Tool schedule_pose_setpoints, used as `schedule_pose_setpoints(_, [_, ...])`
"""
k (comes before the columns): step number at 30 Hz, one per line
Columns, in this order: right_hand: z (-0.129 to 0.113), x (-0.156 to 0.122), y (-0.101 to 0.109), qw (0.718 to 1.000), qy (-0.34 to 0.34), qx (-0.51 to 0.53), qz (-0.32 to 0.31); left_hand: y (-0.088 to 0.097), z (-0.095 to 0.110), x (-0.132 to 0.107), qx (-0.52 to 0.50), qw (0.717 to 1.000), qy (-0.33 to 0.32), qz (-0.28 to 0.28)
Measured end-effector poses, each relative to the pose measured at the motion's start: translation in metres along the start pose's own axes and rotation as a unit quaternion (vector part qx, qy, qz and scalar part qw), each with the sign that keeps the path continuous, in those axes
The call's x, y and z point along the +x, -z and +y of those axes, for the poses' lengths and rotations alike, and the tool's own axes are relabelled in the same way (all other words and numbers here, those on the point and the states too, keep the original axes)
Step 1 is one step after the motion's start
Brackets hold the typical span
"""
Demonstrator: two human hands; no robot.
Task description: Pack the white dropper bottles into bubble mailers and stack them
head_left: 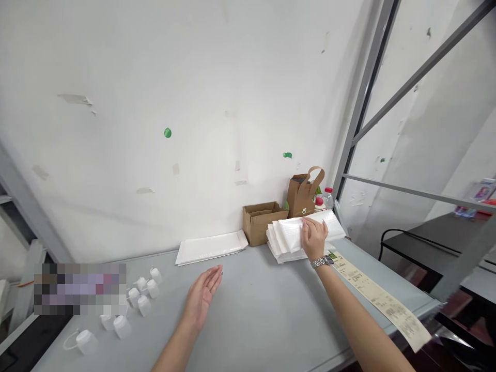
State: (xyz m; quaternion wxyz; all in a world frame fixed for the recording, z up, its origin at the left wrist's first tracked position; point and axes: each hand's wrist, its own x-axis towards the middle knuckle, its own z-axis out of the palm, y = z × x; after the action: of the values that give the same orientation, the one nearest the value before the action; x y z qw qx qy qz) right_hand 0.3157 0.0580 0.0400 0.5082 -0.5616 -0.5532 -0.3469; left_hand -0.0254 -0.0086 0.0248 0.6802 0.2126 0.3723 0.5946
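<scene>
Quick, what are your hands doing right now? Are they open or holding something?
Left hand: open, holding nothing.
Right hand: touching a stack of white bags; cannot tell if it grips them.

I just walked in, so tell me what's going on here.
A person's right hand rests on a stack of white flat packets on a grey table, beside a cardboard box. Their open left hand hovers above the table, with small white plastic containers off to its left. A long printed receipt lies near the right hand.

A loose, fanned stack of flat white sheets (pixel 287 236) lies with edges splayed, slightly askew
</scene>
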Motion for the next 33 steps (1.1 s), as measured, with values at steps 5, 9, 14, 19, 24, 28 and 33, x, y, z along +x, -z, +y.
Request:
schedule_pose_setpoints(5, [0.001,0.025,-0.014,0.998,0.005,-0.038,-0.05,0.002,-0.001,0.0,-0.006,1.0,-0.001,0.001])
schedule_pose_setpoints(9, [-0.004,0.034,-0.021,0.997,-0.005,-0.055,-0.047,0.002,0.0,0.0,-0.005,1.0,0.0,0.006])
schedule_pose_setpoints(14, [-0.011,0.027,-0.021,0.995,0.009,-0.052,-0.083,0.001,0.001,-0.001,-0.01,1.0,0.008,0.015])
schedule_pose_setpoints(19, [-0.006,0.029,-0.017,0.991,0.014,-0.045,-0.129,-0.001,0.001,0.0,-0.007,1.0,0.018,0.015])
schedule_pose_setpoints(24, [-0.001,0.031,-0.016,0.986,0.012,-0.041,-0.16,0.0,0.0,0.003,-0.008,1.0,0.013,0.016])
schedule_pose_setpoints(28, [-0.001,0.029,-0.018,0.985,0.006,-0.034,-0.172,0.002,-0.001,0.002,-0.004,1.0,0.011,0.017])
schedule_pose_setpoints(33, [0.001,0.027,-0.019,0.983,0.003,-0.025,-0.183,0.002,0.0,0.002,-0.001,1.0,0.012,0.022])
